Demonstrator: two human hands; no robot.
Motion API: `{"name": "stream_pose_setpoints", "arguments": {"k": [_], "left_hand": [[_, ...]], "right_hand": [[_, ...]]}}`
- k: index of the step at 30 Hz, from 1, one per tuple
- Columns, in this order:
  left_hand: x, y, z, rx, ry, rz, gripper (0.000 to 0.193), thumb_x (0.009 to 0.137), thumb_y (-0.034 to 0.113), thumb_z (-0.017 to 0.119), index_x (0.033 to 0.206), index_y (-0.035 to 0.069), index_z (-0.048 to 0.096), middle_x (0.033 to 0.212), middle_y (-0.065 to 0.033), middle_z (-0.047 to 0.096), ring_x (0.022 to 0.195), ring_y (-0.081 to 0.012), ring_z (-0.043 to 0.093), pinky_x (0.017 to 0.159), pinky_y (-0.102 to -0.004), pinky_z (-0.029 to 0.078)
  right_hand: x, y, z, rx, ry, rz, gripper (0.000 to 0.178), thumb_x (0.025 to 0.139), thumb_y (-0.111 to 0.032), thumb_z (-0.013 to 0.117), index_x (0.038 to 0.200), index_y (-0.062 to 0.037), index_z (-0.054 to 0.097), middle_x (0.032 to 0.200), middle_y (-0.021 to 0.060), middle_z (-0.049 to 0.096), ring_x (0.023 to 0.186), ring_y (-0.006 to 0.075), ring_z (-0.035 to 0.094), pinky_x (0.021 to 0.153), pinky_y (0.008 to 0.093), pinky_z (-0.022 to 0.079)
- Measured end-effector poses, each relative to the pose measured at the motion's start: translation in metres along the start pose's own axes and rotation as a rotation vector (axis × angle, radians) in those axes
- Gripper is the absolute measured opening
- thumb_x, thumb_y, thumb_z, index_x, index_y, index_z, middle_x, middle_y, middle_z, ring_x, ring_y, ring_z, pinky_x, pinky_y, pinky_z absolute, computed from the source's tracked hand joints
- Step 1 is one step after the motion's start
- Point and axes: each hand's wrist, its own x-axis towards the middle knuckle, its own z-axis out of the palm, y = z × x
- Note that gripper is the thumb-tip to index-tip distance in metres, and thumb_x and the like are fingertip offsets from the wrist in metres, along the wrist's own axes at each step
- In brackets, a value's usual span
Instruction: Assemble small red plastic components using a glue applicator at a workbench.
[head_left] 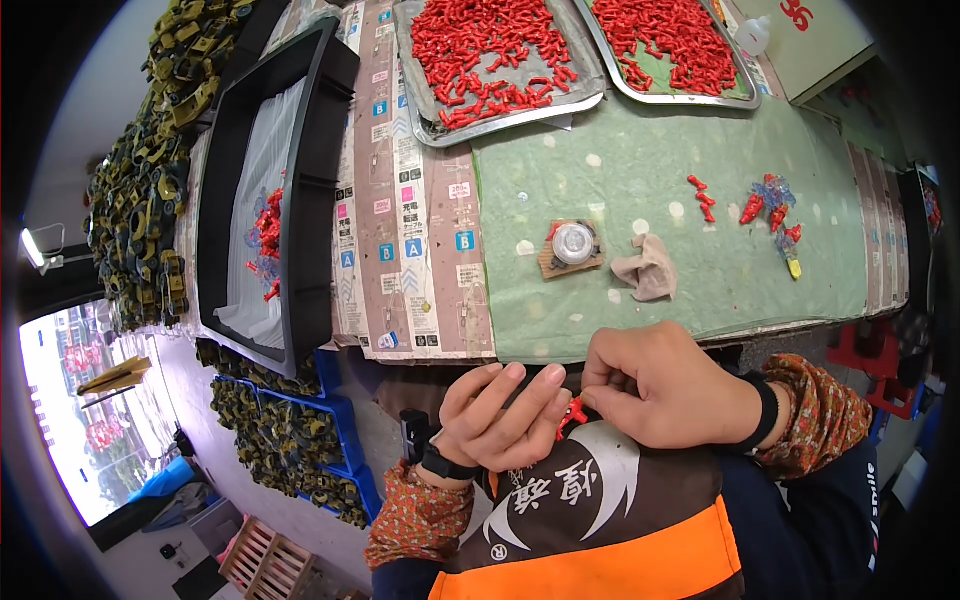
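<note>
Close to my body, just off the table's front edge, my two hands meet around a small red plastic part (573, 411). My left hand (508, 415) is curled palm up with the part against its fingers. My right hand (665, 388) is closed in a pinch, thumb and forefinger at the part's upper end; whatever sits between those fingertips is hidden. Beyond my hands, a small round clear-topped container (573, 243) rests on a piece of cardboard (552, 270). Beside it lies a crumpled beige cloth (646, 268).
Two metal trays (520, 118) (690, 98) of red parts stand at the back. A black bin (305, 190) at left holds red and clear-blue pieces. Red parts (703, 198) and a red-and-blue cluster (770, 200) lie right, near a yellow-tipped piece (794, 266). Olive-coloured parts (150, 200) pile far left.
</note>
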Motion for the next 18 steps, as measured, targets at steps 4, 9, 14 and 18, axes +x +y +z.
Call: {"name": "stream_pose_setpoints", "arguments": {"k": [4, 9, 14, 18], "left_hand": [[-0.002, 0.0, 0.003, 0.017, 0.019, -0.019, 0.018, 0.091, 0.02, 0.075, 0.104, 0.018, 0.063, 0.12, 0.0014, 0.073, 0.113, -0.0208, 0.06, 0.086, -0.0332, 0.055], [-0.001, -0.001, 0.006, -0.02, 0.028, -0.035, 0.019, 0.09, 0.017, 0.076, 0.104, 0.017, 0.063, 0.12, -0.0014, 0.073, 0.106, -0.0205, 0.062, 0.082, -0.0327, 0.055], [0.002, -0.004, 0.009, -0.047, 0.061, -0.076, 0.023, 0.087, 0.013, 0.078, 0.104, 0.016, 0.064, 0.119, -0.0036, 0.073, 0.097, -0.02, 0.064, 0.075, -0.0309, 0.056], [0.006, -0.006, 0.005, -0.037, 0.064, -0.068, 0.022, 0.087, 0.013, 0.078, 0.105, 0.016, 0.065, 0.119, -0.003, 0.072, 0.096, -0.0199, 0.064, 0.076, -0.0312, 0.056]], "right_hand": [[0.002, -0.002, 0.001, 0.038, -0.032, 0.117, 0.01, 0.082, -0.009, 0.069, 0.079, -0.0015, 0.063, 0.069, 0.0171, 0.066, 0.063, 0.035, 0.067, 0.058, 0.0413, 0.051], [0.003, 0.001, 0.002, 0.047, -0.028, 0.107, 0.01, 0.083, -0.008, 0.069, 0.081, -0.0004, 0.063, 0.069, 0.0178, 0.066, 0.063, 0.0354, 0.067, 0.058, 0.0409, 0.051], [0.005, 0.0, -0.005, 0.091, -0.062, 0.09, 0.012, 0.086, -0.01, 0.069, 0.086, -0.0002, 0.062, 0.072, 0.0173, 0.066, 0.064, 0.0319, 0.067, 0.059, 0.0391, 0.051], [0.007, -0.002, -0.01, 0.122, -0.127, 0.095, 0.014, 0.088, -0.01, 0.07, 0.092, -0.0004, 0.061, 0.076, 0.0148, 0.067, 0.067, 0.0265, 0.068, 0.06, 0.0363, 0.051]]}}
